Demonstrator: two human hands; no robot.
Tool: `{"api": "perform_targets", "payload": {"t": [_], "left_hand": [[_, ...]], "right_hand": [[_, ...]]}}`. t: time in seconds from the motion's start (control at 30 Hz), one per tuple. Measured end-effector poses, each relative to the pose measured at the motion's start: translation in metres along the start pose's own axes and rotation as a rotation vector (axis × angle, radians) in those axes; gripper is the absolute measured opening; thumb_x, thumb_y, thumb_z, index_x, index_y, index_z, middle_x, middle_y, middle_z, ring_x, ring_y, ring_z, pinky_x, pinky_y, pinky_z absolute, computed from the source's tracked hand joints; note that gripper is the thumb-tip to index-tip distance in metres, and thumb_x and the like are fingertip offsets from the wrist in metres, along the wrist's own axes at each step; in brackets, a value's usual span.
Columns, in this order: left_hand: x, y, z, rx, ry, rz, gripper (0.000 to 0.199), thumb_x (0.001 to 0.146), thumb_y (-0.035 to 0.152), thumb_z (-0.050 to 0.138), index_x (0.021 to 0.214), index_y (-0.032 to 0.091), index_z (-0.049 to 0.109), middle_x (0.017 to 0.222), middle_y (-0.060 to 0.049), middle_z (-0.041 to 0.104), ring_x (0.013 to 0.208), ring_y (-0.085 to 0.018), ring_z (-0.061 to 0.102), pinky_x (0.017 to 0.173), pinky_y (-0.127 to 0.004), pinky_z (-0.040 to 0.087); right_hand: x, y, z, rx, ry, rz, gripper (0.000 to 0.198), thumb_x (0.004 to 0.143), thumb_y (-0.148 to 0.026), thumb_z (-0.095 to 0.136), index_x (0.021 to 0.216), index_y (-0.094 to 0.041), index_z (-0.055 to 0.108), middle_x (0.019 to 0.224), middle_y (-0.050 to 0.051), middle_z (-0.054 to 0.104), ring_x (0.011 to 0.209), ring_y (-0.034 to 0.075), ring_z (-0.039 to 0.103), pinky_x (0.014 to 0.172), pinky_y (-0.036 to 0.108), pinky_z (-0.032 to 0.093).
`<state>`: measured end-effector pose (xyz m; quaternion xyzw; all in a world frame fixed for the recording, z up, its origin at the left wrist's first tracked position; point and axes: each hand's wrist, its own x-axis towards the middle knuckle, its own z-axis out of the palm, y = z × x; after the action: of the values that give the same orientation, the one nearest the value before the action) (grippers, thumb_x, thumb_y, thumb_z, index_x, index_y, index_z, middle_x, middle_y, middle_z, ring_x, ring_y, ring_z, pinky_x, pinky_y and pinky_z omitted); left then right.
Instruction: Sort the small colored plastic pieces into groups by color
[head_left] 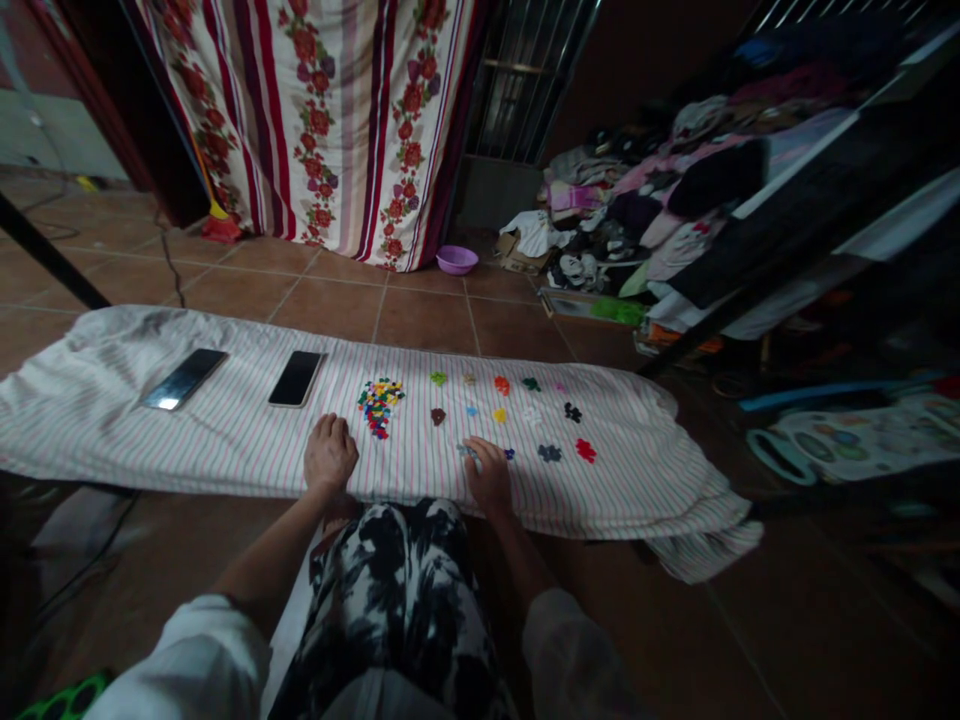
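My left hand [331,453] rests on the striped cloth with its fingers curled in; whatever may be inside is hidden. Just right of it lies a mixed heap of small coloured pieces [381,405], too small to name exactly. My right hand [490,473] is over a little group of grey pieces [464,451], thumb and fingers apart. Dark blue pieces [509,454] show beside its knuckles. Further small piles are sorted by colour: lime green [438,378], brown [438,416], yellow [499,415], orange [502,385], black [572,412], slate grey [550,454] and red [586,451].
Two phones [297,379] lie at the left on the cloth-covered surface [225,440]. Beyond it are a tiled floor, a purple basin [457,260] and a floral curtain [315,130]. Heaped clothes [675,200] fill the right back, near a dark slanting bar.
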<state>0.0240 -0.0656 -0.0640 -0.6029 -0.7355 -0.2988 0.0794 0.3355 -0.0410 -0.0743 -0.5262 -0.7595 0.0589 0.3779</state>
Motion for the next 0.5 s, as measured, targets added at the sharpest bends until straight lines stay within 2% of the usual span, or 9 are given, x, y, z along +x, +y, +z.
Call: {"api": "perform_targets", "payload": {"t": [0.33, 0.5], "left_hand": [[0.000, 0.001, -0.001, -0.056, -0.028, -0.037, 0.034, 0.082, 0.017, 0.045, 0.111, 0.014, 0.062, 0.123, -0.017, 0.061, 0.126, -0.032, 0.049, 0.107, -0.050, 0.040], [0.000, 0.002, -0.001, -0.033, -0.022, -0.035, 0.033, 0.083, 0.018, 0.042, 0.109, 0.012, 0.061, 0.122, -0.019, 0.061, 0.125, -0.032, 0.050, 0.107, -0.048, 0.041]], "right_hand": [[0.015, -0.018, 0.004, 0.012, 0.113, -0.011, 0.029, 0.090, -0.022, 0.044, 0.100, -0.019, 0.071, 0.106, 0.011, 0.069, 0.105, 0.024, 0.059, 0.096, 0.043, 0.046], [0.027, -0.038, 0.015, 0.069, 0.048, -0.088, 0.029, 0.090, -0.018, 0.044, 0.098, -0.020, 0.072, 0.104, 0.009, 0.070, 0.103, 0.021, 0.061, 0.096, 0.040, 0.048]]}}
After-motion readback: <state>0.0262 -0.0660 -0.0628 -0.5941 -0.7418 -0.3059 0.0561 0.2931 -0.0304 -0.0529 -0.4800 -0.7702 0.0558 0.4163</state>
